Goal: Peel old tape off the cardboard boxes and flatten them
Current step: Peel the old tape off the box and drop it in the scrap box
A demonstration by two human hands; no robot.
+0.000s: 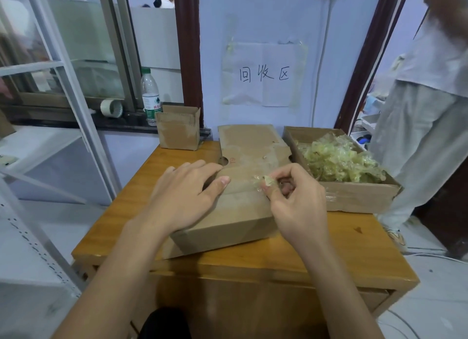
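My left hand [186,195] lies flat, fingers straight and spread, on top of the cardboard box [235,212] at the centre of the frame, pressing it against the wooden table [291,262]. My right hand [295,199] is curled just beside it, thumb and forefinger pinching a crumpled bit of clear tape [264,181] that lifts off the top of the same box; the other fingers are folded in toward the palm. More shiny tape residue runs across the box surface just beyond my fingers, near a round hole in the flap.

To the right of centre, touching the box I am working on, sits an open cardboard tray [354,199] heaped with yellowish wads of peeled tape [339,161]. At the far left corner of the table stands a small open box [177,128], its flaps up, with tape patches on its front.

Above centre, a paper sign [263,75] with handwritten characters is taped to the blue wall. On the window ledge in the left half of the frame stand a plastic water bottle [150,96] and a roll of tape [111,108]. At the right edge of the frame a person in light clothes [417,126] stands near the table.
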